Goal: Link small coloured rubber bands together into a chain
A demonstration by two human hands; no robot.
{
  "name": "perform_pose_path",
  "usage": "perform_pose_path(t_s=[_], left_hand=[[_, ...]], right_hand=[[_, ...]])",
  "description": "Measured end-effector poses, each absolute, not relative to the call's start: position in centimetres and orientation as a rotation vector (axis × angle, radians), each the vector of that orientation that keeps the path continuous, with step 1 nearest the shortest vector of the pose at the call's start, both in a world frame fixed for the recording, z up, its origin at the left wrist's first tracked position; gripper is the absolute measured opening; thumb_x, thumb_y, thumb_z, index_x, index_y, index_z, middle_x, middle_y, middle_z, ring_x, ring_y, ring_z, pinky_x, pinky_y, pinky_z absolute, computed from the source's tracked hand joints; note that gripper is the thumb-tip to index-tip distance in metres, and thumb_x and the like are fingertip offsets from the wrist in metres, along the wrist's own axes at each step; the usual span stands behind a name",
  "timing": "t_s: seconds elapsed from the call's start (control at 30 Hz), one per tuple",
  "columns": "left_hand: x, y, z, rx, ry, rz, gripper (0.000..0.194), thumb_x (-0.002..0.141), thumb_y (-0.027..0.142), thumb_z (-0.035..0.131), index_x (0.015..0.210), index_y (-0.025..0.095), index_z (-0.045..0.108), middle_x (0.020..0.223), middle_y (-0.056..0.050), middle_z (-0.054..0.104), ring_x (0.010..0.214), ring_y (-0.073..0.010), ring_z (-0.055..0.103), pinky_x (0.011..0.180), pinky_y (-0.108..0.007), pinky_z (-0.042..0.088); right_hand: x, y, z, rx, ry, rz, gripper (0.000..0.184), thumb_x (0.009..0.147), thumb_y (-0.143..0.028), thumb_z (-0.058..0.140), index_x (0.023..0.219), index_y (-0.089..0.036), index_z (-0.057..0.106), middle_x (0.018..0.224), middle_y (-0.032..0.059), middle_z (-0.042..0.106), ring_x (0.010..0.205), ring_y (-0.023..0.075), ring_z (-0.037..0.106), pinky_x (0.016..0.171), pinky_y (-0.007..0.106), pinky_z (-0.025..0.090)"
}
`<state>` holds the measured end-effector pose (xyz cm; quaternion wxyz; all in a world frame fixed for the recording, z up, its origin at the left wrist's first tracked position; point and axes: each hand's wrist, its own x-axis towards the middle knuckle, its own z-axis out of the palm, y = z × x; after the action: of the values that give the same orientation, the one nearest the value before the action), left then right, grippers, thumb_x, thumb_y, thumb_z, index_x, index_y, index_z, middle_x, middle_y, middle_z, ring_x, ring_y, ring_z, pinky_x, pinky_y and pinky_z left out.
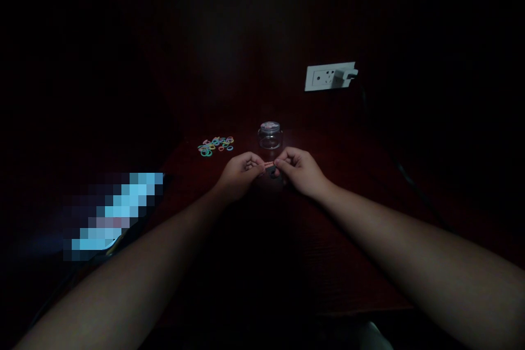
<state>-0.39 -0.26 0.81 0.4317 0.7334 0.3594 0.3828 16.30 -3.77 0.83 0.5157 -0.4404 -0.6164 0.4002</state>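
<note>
Between my two hands a pink hair tie is drawn out into a short double strand. My left hand is closed, pinching its left end between thumb and fingers. The other end sits in the pinch of my right hand, which is closed too. Just beyond the hands stands a small clear jar with a patterned lid on top. Left of it lies a loose pile of coloured hair ties, in pink, green, yellow and blue. A small dark shape under the pink hair tie is too dim to name.
The dark reddish table carries all this. At its left side a bright, pixelated screen lies near my left forearm. A white wall socket with a plug is at the back right, and a dark cable runs along the right.
</note>
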Motion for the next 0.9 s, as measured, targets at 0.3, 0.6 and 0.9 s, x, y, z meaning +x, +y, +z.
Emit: perform_pose_path(t_s=[0.3,0.6,0.9], left_hand=[[-0.3,-0.1,1.1,1.673,0.856,1.054,0.012,0.070,0.023,0.058,0.073,0.013,0.053,0.078,-0.004,0.063,0.064,-0.0100,0.058,0.061,-0.023,0.045],[0.0,-0.7,1.4,1.761,0.919,0.974,0.017,0.069,0.028,0.061,0.074,0.012,0.057,0.068,-0.003,0.062,0.059,-0.0100,0.055,0.053,-0.021,0.041],[0.0,-0.7,1.2,1.764,0.893,0.951,0.016,0.070,0.028,0.061,0.076,0.013,0.056,0.071,-0.003,0.063,0.059,-0.0098,0.056,0.054,-0.022,0.042]], right_hand=[[17.4,-3.0,1.0,-1.019,-1.282,0.922,0.022,0.075,-0.034,0.057,0.067,-0.017,0.045,0.050,-0.0041,0.053,0.036,0.0049,0.043,0.036,0.018,0.031],[16.4,-4.0,0.5,-0.972,-1.543,1.084,0.021,0.070,-0.032,0.062,0.074,-0.015,0.050,0.054,-0.0047,0.052,0.041,0.0045,0.043,0.038,0.017,0.036],[16.6,-3.8,0.6,-0.966,-1.536,1.118,0.019,0.071,-0.031,0.061,0.075,-0.016,0.050,0.056,-0.0038,0.054,0.041,0.0046,0.045,0.038,0.017,0.038]])
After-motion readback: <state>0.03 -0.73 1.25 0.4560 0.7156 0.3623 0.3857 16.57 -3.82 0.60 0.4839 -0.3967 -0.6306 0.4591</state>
